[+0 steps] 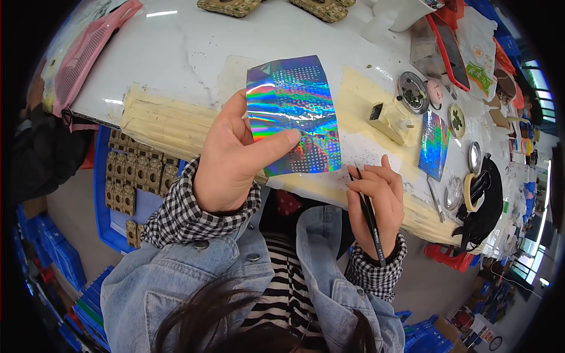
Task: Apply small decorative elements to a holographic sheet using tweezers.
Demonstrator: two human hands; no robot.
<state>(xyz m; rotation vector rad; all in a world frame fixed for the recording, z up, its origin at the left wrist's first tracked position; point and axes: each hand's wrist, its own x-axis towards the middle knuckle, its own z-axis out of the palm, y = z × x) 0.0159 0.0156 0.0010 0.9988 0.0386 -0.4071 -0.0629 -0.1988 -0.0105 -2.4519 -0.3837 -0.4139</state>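
Observation:
My left hand (232, 154) grips a holographic rainbow sticker sheet (292, 112) by its lower left side, thumb across its front, and holds it up over the table edge. The sheet carries a grid of small dots. My right hand (376, 200) is closed around black tweezers (369, 215), tips pointing up toward the sheet's lower right corner. Both sleeves are denim with checked cuffs.
The white worktable (188, 53) has masking tape along its edge. A second holographic sheet (434, 143), a small cream block (388, 120), round metal tins (412, 91), a tape roll (471, 189) and a phone (450, 50) lie to the right. A blue tray of brown parts (132, 176) sits lower left.

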